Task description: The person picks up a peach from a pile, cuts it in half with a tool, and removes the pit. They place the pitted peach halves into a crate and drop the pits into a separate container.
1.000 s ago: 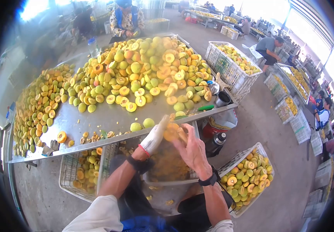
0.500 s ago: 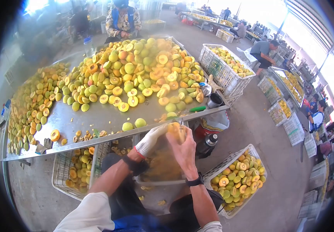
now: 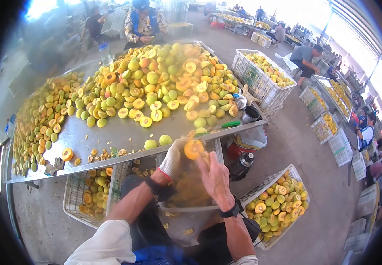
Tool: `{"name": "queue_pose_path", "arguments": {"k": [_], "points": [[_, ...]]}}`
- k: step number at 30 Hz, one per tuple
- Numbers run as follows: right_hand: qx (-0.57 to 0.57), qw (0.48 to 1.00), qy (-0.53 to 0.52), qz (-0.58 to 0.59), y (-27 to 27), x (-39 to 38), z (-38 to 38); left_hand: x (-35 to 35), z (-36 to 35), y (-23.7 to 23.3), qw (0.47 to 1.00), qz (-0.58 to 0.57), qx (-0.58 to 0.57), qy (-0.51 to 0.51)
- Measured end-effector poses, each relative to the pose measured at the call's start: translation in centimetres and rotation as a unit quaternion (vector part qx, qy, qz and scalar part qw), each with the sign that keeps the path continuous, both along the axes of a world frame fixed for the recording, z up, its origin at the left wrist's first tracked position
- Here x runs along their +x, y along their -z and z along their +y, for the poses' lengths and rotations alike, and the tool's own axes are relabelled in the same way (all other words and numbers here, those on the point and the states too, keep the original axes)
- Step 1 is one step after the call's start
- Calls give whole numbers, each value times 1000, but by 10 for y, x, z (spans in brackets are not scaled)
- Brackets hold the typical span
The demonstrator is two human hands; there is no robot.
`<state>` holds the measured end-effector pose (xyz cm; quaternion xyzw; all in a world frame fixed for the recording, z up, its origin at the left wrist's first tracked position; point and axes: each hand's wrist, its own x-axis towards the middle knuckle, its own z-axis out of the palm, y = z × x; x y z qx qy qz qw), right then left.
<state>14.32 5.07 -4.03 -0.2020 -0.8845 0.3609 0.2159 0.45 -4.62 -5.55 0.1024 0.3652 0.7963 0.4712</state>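
Observation:
My left hand (image 3: pixel 173 158), in a white knitted glove with a red cuff, is closed round a cut peach half (image 3: pixel 193 149) just past the table's front edge. The orange cut face is turned up towards me, with a round hollow at its middle. My bare right hand (image 3: pixel 216 182) is curled close against the lower right of that half. Whatever its fingers pinch is hidden or too blurred to name. Two greenish peaches (image 3: pixel 158 141) rest on the metal table (image 3: pixel 111 143) beyond my glove. Below my hands stands a crate (image 3: pixel 190 208), its contents blurred.
A large heap of peaches (image 3: pixel 142 84) covers the table's back. A green-handled tool (image 3: pixel 231 124) and dark cup (image 3: pixel 250 115) lie at its right edge. Crates of fruit (image 3: pixel 277 207) stand right and left of my legs, near a black flask (image 3: pixel 242 165). A person (image 3: pixel 146 26) sits opposite.
The peach half has turned so its cut face shows. My right hand has shifted slightly down and right, off the fruit's top. The whole view has swung a little.

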Motion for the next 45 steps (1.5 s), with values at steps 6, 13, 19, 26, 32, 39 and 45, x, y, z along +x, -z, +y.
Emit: {"name": "queue_pose_path", "arguments": {"k": [6, 13, 19, 26, 32, 39, 45], "points": [[27, 1000, 4, 13, 13, -6, 2, -2, 3, 7, 987, 157, -25, 11], [3, 999, -22, -24, 5, -3, 0, -8, 3, 26, 987, 161, 11, -12], [-37, 997, -50, 33, 15, -1, -10, -7, -1, 21, 955, 289, -52, -51], [-11, 997, -62, 42, 31, -6, -13, -11, -2, 8, 939, 319, -122, -50], [-3, 995, -98, 24, 43, -8, -10, -14, -11, -4, 905, 377, -195, -14], [-68, 995, -64, 28, 30, -5, -9, 1, 5, 3, 938, 317, -96, -101], [-144, 983, -87, 74, 42, -2, -19, 10, 6, 13, 940, 303, -88, -126]]}}
